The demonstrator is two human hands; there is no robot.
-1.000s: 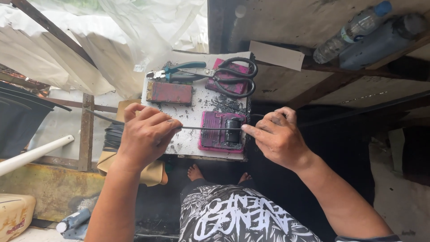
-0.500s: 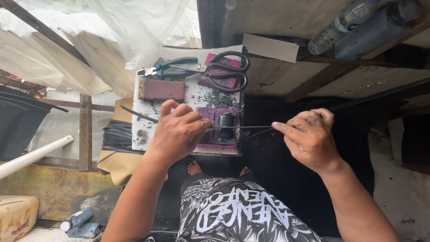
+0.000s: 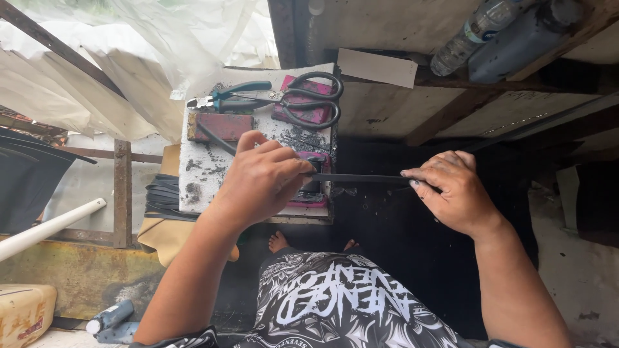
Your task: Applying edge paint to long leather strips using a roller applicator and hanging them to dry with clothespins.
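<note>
A white plastic sheet [image 3: 129, 58] hangs across the ten o'clock region, and dark wooden beams [image 3: 464, 103] fill the one to two o'clock region. At the centre, toward eleven o'clock, sits the counter [image 3: 193, 167], a white board stained with black marks. Below it, at six o'clock, the person's patterned black-and-white shorts [image 3: 342, 309] fill the bottom of the view, with bare toes just above.

The left hand [image 3: 264, 177] lies curled over the counter's right half, its thumb and fingers pressed together on one end of a thin black strip [image 3: 361, 178]. The strip runs level from that hand toward three o'clock, off the counter's edge, to the right hand [image 3: 451, 193], whose fingertips pinch its other end over the dark gap. Under the left hand a pink block [image 3: 309, 196] with a black part on it shows partly.

At twelve o'clock on the counter lie black-handled scissors [image 3: 309, 100] over another pink block, touching green-handled pliers [image 3: 225, 96] at their left. A dull red block [image 3: 222, 125] lies just below the pliers. A white pipe [image 3: 45, 225] slants at nine o'clock, and a clear bottle [image 3: 471, 32] lies at one o'clock.
</note>
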